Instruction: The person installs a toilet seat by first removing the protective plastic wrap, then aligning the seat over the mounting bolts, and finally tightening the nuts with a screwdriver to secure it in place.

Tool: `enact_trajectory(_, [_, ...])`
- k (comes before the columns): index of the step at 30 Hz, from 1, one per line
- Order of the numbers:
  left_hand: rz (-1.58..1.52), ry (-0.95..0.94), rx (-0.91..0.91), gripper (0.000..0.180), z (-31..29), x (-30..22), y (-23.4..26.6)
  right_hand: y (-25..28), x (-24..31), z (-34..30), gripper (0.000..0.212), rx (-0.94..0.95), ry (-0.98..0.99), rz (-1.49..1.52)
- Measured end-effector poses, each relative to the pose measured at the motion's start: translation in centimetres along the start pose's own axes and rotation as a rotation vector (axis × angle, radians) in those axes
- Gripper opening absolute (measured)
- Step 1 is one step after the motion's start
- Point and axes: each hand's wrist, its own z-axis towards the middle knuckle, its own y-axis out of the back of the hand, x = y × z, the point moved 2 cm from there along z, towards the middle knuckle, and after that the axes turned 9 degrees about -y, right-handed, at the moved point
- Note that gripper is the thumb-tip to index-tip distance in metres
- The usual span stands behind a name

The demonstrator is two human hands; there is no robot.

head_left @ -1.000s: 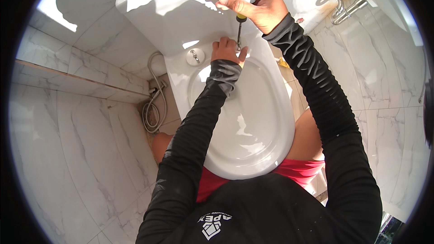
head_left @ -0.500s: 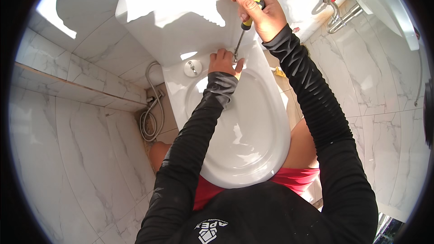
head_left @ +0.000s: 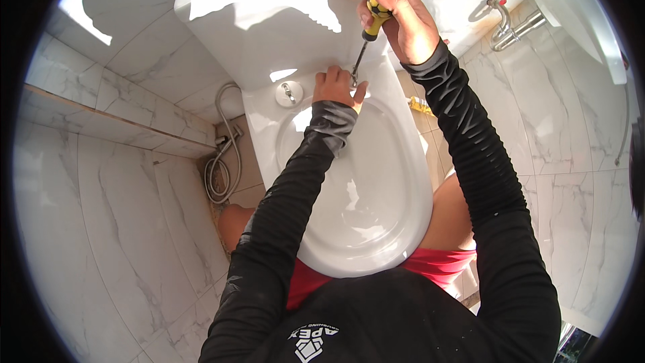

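Overhead, marble-tiled walls [head_left: 121, 228] surround a white toilet [head_left: 363, 202]. Right hand [head_left: 396, 17] clenches a yellow-handled screwdriver [head_left: 368, 32], tip down at the hinge beside the left hand's [head_left: 336, 86] pinching fingertips.

Hose [head_left: 222, 161] left of toilet bowl [head_left: 376, 181]; cistern [head_left: 269, 20] behind; pipes [head_left: 510, 20] right.

Right hand [head_left: 396, 17] grips screwdriver [head_left: 368, 33], tip at toilet [head_left: 376, 181] hinge; left hand [head_left: 338, 86] steadies there.

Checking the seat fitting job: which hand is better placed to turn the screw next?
Probably the right hand: it grips the screwdriver, tip at the hinge fitting, while the left hand rests beside it on the toilet.
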Motion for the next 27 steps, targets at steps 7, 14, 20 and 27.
enact_trajectory(7, [0.004,-0.003,0.007,0.034,0.0,0.1,-0.1,-1.2,-0.4,0.5,0.025,0.053,0.025,-0.327])
enact_trajectory(14, [0.005,0.013,0.008,0.033,0.0,0.0,0.1,-1.2,-1.2,-0.1,0.04,-0.143,-0.034,-0.292])
enact_trajectory(20, [-0.021,-0.007,-0.017,0.035,0.0,-0.1,0.3,-1.2,-0.7,1.0,0.025,0.185,0.029,-0.029])
enact_trajectory(27, [-0.013,-0.006,-0.024,0.033,0.0,-0.2,0.4,-0.5,0.0,-0.1,0.038,-0.025,-0.122,0.041])
